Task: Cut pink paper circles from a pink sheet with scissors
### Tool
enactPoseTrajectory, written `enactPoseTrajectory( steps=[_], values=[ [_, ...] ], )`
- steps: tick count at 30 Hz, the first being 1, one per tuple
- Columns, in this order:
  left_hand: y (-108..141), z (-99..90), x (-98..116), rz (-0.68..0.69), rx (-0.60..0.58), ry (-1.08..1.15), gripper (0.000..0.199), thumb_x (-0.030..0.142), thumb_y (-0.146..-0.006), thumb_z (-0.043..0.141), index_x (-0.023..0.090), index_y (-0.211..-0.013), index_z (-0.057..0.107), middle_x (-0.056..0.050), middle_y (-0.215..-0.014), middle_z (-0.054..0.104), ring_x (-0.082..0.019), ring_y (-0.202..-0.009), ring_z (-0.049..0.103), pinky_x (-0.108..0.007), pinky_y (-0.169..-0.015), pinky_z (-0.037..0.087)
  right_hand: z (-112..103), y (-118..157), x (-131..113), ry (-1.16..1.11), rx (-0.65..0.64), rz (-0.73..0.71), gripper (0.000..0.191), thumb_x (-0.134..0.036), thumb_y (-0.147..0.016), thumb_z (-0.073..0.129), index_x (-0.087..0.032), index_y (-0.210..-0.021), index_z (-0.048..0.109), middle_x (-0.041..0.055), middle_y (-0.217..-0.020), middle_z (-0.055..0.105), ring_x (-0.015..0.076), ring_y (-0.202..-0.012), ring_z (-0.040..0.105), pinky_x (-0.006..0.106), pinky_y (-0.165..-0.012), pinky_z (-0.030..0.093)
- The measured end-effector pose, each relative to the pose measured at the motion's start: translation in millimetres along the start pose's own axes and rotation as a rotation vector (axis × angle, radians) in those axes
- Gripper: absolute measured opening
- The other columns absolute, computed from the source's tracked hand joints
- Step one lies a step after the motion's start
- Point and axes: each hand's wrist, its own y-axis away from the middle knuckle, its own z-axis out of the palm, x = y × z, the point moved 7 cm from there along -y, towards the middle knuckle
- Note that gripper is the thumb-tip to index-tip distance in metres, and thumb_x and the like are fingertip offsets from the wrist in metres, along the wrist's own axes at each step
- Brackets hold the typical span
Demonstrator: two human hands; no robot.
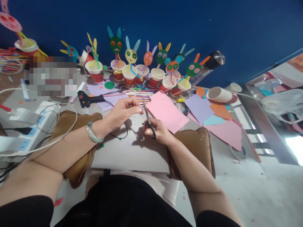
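My right hand [159,130] is closed round the handles of a pair of scissors [146,110], whose blades point away from me. Just left of the blades, my left hand [125,112] is pinched at the fingertips; whatever is between them is too small to make out. A jade-coloured bangle [94,132] circles my left wrist. Beyond the scissors lies a sheet of pink paper [167,110], with a bundle of thin coloured sticks [138,90] behind it. A black glue gun [91,99] rests on the table to the left of my left hand.
Red-and-white paper cups [129,77] with paper rabbit figures line the blue wall [151,19]. Purple paper [199,107], orange paper [220,109] and stacked cups [220,94] lie at right. A power strip [35,129] with cables stands at left. Brown cushions [194,148] flank the table front.
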Motion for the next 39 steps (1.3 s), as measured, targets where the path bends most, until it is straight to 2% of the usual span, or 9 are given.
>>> enactPoseTrajectory(
  steps=[3, 8, 10, 14, 18, 26, 29, 34, 39],
  values=[
    [0.2, 0.8, 0.7, -0.004, -0.016, -0.08, 0.013, 0.023, -0.071, 0.074, 0.016, -0.07, 0.064, -0.001, -0.069, 0.069, -0.012, -0.064, 0.06, -0.028, -0.067, 0.048, -8.2, 0.4, -0.6, -0.002, 0.105, -0.063, 0.061, -0.074, -0.065, 0.075, -0.018, -0.07, 0.053, -0.0038, -0.059, 0.051, 0.0092, -0.053, 0.042, 0.025, -0.052, 0.036],
    [0.8, 11.6, -8.9, -0.093, -0.17, -0.26, 0.009, 0.024, -0.07, 0.071, 0.015, -0.069, 0.068, -0.003, -0.068, 0.07, -0.014, -0.065, 0.062, -0.028, -0.066, 0.049, -23.5, 3.0, -5.2, -0.084, 0.32, -0.13, 0.05, -0.063, -0.068, 0.081, -0.018, -0.073, 0.061, 0.0004, -0.072, 0.063, 0.0116, -0.064, 0.052, 0.026, -0.059, 0.042],
    [1.5, 14.9, -11.3, -0.098, -0.223, -0.376, 0.011, 0.025, -0.07, 0.07, 0.014, -0.07, 0.069, -0.003, -0.068, 0.07, -0.013, -0.065, 0.061, -0.026, -0.064, 0.047, -25.3, 3.3, -6.1, -0.088, 0.35, -0.119, 0.045, -0.058, -0.065, 0.084, -0.018, -0.074, 0.064, 0.0008, -0.074, 0.066, 0.0127, -0.066, 0.055, 0.027, -0.062, 0.045],
    [1.8, 16.1, -10.6, -0.051, -0.255, -0.574, 0.015, 0.027, -0.073, 0.066, 0.014, -0.071, 0.07, -0.002, -0.067, 0.068, -0.013, -0.064, 0.059, -0.025, -0.062, 0.045, -20.2, 1.6, -5.7, -0.072, 0.286, -0.096, 0.04, -0.051, -0.063, 0.088, -0.018, -0.073, 0.068, 0.0017, -0.072, 0.07, 0.0146, -0.067, 0.061, 0.028, -0.064, 0.049],
    [1.7, 15.7, -10.4, -0.038, -0.26, -0.612, 0.015, 0.028, -0.074, 0.066, 0.014, -0.073, 0.071, -0.003, -0.071, 0.071, -0.014, -0.067, 0.061, -0.024, -0.064, 0.046, -18.0, 1.1, -3.7, -0.064, 0.267, -0.089, 0.04, -0.05, -0.064, 0.088, -0.018, -0.074, 0.067, 0.0025, -0.072, 0.071, 0.015, -0.065, 0.061, 0.028, -0.061, 0.049],
    [2.9, 20.6, -9.0, -0.017, -0.302, -0.509, 0.023, 0.037, -0.077, 0.069, 0.013, -0.073, 0.071, -0.004, -0.071, 0.07, -0.014, -0.066, 0.06, -0.025, -0.063, 0.046, -23.0, 1.5, -3.2, -0.122, 0.309, -0.106, 0.043, -0.054, -0.067, 0.083, -0.017, -0.071, 0.063, 0.0004, -0.067, 0.065, 0.0106, -0.056, 0.052, 0.025, -0.054, 0.044],
    [2.8, 20.7, -8.3, -0.005, -0.288, -0.482, 0.026, 0.039, -0.072, 0.075, 0.014, -0.073, 0.07, -0.004, -0.071, 0.069, -0.014, -0.066, 0.059, -0.026, -0.063, 0.046, -21.6, 1.6, -2.9, -0.134, 0.295, -0.106, 0.042, -0.053, -0.067, 0.083, -0.018, -0.071, 0.062, 0.0013, -0.069, 0.066, 0.0122, -0.059, 0.055, 0.026, -0.057, 0.046],
    [2.3, 17.7, -7.6, -0.013, -0.227, -0.429, 0.02, 0.033, -0.073, 0.071, 0.014, -0.072, 0.066, -0.002, -0.069, 0.065, -0.013, -0.066, 0.057, -0.026, -0.064, 0.044, -19.9, 1.4, -1.4, -0.1, 0.273, -0.079, 0.045, -0.057, -0.069, 0.081, -0.018, -0.074, 0.059, 0.0004, -0.069, 0.063, 0.0131, -0.061, 0.055, 0.027, -0.059, 0.044],
    [0.8, 9.6, 1.2, 0.007, -0.135, -0.355, 0.014, 0.029, -0.07, 0.068, 0.015, -0.071, 0.062, -0.002, -0.073, 0.068, -0.014, -0.072, 0.06, -0.027, -0.068, 0.045, -8.9, -0.1, -3.2, 0.011, 0.091, -0.035, 0.058, -0.07, -0.065, 0.077, -0.018, -0.071, 0.053, -0.002, -0.066, 0.053, 0.0107, -0.061, 0.045, 0.025, -0.057, 0.035]
  ],
)
